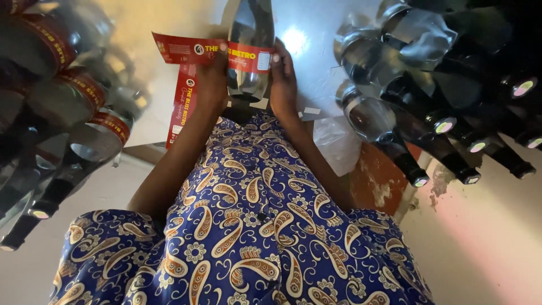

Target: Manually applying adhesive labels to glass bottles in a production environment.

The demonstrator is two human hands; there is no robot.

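Both hands press a red label [248,56] round the dark bottle [251,34], left hand [213,76] and right hand [282,79] gripping its sides; labelled bottles [68,107] lie beyond the left hand, bare bottles [429,85] beyond the right.

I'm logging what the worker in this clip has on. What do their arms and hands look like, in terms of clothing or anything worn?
Both hands, the left hand and the right hand, are bare: no gloves, and no rings or watch that I can make out. The forearms are uncovered too. The garment is deep blue with a cream and orange paisley and flower print, and its short sleeves end above the elbows.
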